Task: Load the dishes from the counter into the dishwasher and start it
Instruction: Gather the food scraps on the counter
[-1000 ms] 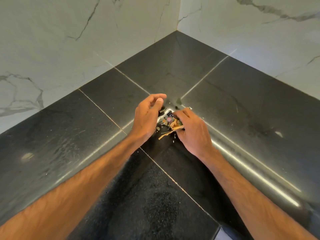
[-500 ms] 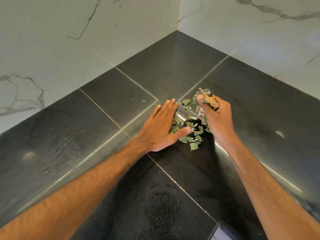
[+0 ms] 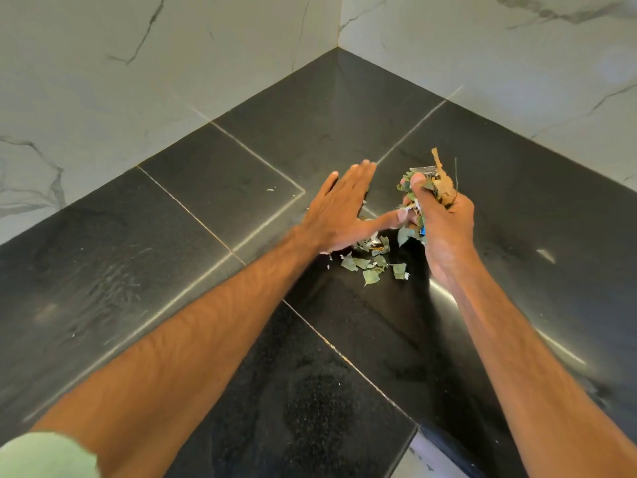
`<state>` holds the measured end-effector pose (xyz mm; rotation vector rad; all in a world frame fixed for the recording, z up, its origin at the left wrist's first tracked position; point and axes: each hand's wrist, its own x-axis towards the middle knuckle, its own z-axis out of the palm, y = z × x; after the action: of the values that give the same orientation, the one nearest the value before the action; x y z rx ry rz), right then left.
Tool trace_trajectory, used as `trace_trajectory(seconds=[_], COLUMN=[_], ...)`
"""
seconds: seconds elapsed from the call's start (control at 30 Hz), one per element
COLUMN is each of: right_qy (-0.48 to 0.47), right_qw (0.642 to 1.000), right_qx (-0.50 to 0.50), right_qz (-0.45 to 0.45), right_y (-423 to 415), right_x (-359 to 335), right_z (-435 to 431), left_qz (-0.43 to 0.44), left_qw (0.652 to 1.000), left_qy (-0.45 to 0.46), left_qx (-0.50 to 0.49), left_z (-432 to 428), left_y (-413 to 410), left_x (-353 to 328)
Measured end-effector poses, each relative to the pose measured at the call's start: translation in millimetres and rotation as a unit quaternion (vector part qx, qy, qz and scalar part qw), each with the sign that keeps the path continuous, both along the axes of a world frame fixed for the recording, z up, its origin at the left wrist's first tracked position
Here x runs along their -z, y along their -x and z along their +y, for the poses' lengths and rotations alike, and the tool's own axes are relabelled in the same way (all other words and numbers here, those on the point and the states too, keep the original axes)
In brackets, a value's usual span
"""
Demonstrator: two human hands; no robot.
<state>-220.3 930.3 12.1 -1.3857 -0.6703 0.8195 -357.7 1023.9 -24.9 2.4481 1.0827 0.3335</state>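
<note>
In the corner between the marble walls (image 3: pixel 103 81), the dark counter (image 3: pixel 206 219) is spread. The left hand (image 3: pixel 339 212) is held flat over it, fingers straight. A bunch of leaf scraps (image 3: pixel 413 182) is gripped in the curled right hand (image 3: pixel 444 222), with a brown strip (image 3: pixel 438 163) pointing up past the thumb, its length running away from the person. Loose leaf pieces (image 3: pixel 370 276) are scattered just below the left thumb

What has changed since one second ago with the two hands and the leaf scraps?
The left hand has opened from curled to flat. The right hand has taken hold of a bunch of leaf scraps and moved right and up in the view. Loose leaf pieces now lie spread on the black counter. Counter and marble walls are as before.
</note>
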Motion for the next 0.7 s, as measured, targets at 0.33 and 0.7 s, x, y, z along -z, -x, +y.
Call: trace_trajectory(seconds=[0.33,0.7], right_qy=[0.015,0.033], right_qw=[1.000,0.997], right_qx=[-0.003,0.034], right_qz=[0.023,0.059], right_y=[-0.4,-11.9], right_x=[11.5,11.8], right_z=[-3.0,-12.5], left_qz=[-0.038,-0.006], left_qw=[0.994,0.986], left_qy=[0.028,-0.142], left_qx=[0.096,0.084], left_z=[-30.1,-79.6], left_y=[26.7,17.1], left_x=[2.0,9.9])
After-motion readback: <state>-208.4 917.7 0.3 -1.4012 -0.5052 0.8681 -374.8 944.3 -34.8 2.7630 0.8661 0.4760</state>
